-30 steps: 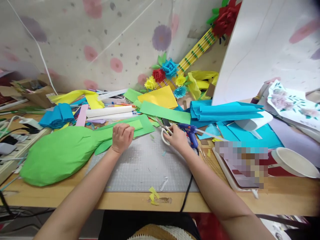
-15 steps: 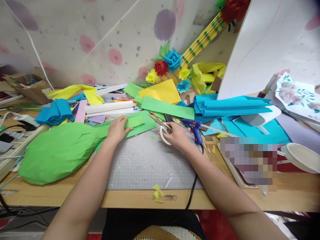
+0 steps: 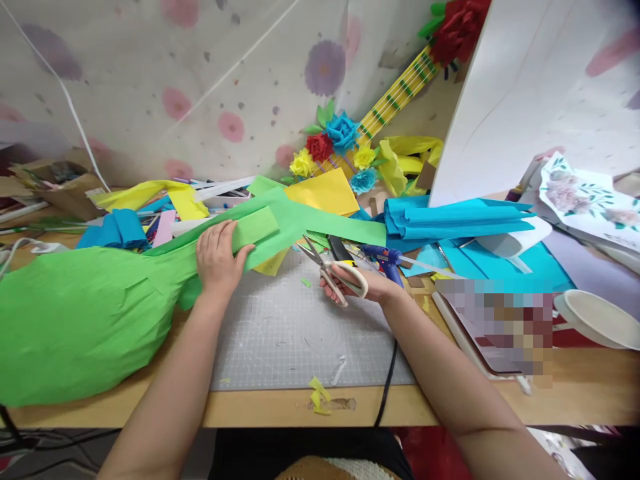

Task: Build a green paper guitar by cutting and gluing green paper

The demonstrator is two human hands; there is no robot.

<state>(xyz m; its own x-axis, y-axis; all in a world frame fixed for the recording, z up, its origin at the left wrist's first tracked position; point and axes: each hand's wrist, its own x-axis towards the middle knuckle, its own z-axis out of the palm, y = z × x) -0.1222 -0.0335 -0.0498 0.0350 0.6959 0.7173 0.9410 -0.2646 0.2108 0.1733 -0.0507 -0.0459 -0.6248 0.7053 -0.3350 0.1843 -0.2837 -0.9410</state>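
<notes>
In the head view, the left hand (image 3: 219, 257) is clamped around the neck of a bright green, paper-covered shape with a rounded body (image 3: 85, 320), which lies left of centre on the wooden tabletop (image 3: 250, 407), partly cut off by the picture's edge. Its long axis runs from lower left to upper right, and the neck's end points towards the right hand's side. The right hand (image 3: 350, 277) is closed about the white handles of a pair of metal-bladed scissors (image 3: 325, 267), over the grey gridded cutting mat (image 3: 280, 340). The blades stand apart, tips up and to the left, near the broad green paper sheet (image 3: 295, 217) by the neck (whether they touch it, I cannot tell). The left hand is the nearer to the body.

Half a second earlier, the rounded body lay wholly in view, its neck lower; now it reaches the left edge, and the scissors have turned in the right hand, their handles swung rightward.
</notes>
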